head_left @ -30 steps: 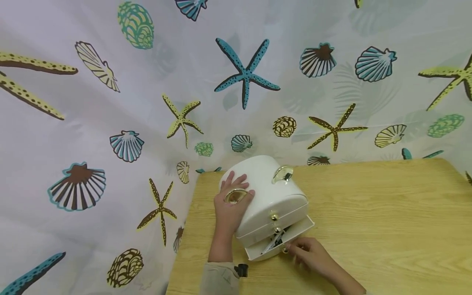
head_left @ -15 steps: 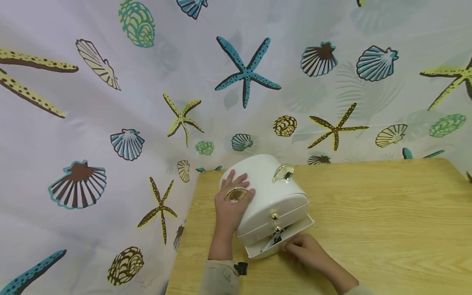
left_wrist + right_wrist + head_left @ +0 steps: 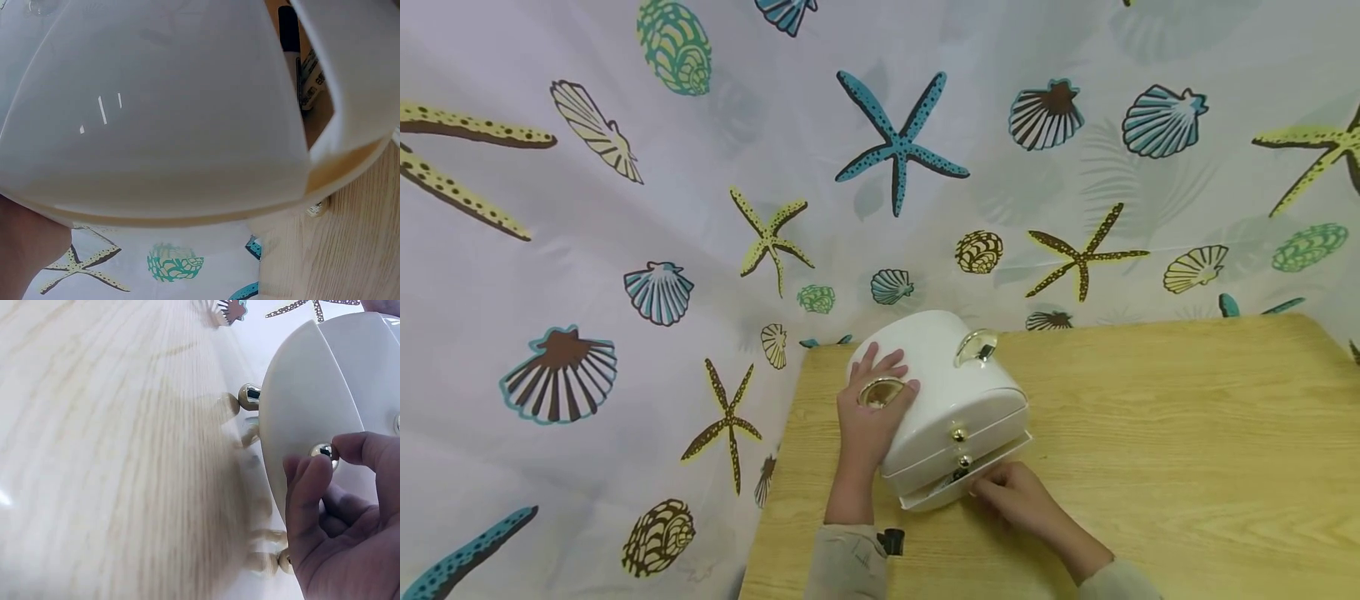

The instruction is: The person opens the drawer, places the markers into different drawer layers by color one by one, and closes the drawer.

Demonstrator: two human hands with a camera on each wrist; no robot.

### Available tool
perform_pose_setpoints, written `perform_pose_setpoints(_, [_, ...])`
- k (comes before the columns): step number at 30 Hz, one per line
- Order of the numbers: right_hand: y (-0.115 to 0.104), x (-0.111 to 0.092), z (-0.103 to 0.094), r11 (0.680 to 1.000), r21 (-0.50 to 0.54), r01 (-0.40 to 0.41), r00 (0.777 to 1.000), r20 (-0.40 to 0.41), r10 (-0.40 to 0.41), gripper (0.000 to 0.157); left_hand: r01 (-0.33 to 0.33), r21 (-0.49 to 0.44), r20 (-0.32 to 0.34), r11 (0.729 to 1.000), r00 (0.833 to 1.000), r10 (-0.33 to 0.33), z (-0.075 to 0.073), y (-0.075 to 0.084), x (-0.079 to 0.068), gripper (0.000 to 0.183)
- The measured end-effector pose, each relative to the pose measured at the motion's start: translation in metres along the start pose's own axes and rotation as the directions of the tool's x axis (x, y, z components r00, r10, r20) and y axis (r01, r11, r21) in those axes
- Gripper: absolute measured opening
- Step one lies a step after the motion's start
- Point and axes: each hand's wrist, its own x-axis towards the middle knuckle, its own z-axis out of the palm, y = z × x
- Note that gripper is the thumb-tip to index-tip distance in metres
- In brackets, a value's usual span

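Note:
A white rounded storage box (image 3: 936,358) with gold knobs lies on the wooden table. Its lowest drawer (image 3: 936,500) is pulled out a little way, and a black-capped marker (image 3: 289,31) shows inside it in the left wrist view. My left hand (image 3: 867,429) rests on the box's top with spread fingers, around a gold ring-like handle (image 3: 882,392). With thumb and fingertips, my right hand (image 3: 350,519) pinches the drawer's round gold knob (image 3: 325,452). The right hand hides that knob in the head view.
A second gold handle (image 3: 976,346) rises from the box's right side. Gold ball feet (image 3: 249,397) hold the box off the wooden table (image 3: 1165,425). A shell-and-starfish printed cloth (image 3: 700,167) hangs behind and to the left.
The lowest drawer has slid further into the box, its opening narrower now. My right hand has moved toward the box with it. The left hand keeps its place on top.

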Motion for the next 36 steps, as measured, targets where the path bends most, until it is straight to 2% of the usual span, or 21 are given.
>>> perform_pose_setpoints(5, [-0.003,0.011,-0.001,1.0,-0.022,-0.003,0.998,-0.056,0.002,0.036,0.006,0.03,-0.045,1.0,0.999,-0.005,0.003,-0.01,0.005,0.022])
perform_pose_setpoints(10, [-0.007,0.016,-0.002,0.999,-0.05,-0.014,0.998,-0.057,0.011,0.036,0.018,0.089,-0.067,0.996,0.998,-0.012,0.003,-0.021,0.01,0.02])
perform_pose_setpoints(17, [-0.013,0.027,-0.001,0.993,-0.116,0.022,0.997,-0.077,-0.031,0.035,0.02,0.097,-0.069,0.995,0.998,-0.013,0.001,-0.02,0.015,0.02])
perform_pose_setpoints(22, [-0.011,0.031,0.001,0.993,-0.114,0.019,0.994,-0.1,-0.031,0.032,0.035,0.082,-0.071,0.996,0.997,-0.029,0.002,-0.018,0.014,0.021])
perform_pose_setpoints(28, [-0.01,0.034,0.009,0.993,-0.114,-0.011,0.991,-0.133,-0.004,0.033,0.026,0.105,-0.095,0.994,0.995,-0.016,0.0,-0.02,0.014,0.022])
perform_pose_setpoints(32, [-0.01,0.027,0.005,0.99,-0.136,0.036,0.998,-0.039,-0.041,0.03,0.044,0.121,-0.115,0.992,0.993,-0.03,-0.002,-0.023,0.014,0.023])
perform_pose_setpoints(36, [-0.005,0.005,-0.003,0.982,-0.168,0.082,0.995,0.077,-0.069,0.036,0.067,0.137,-0.105,0.988,0.993,-0.053,-0.004,-0.026,0.014,0.024])
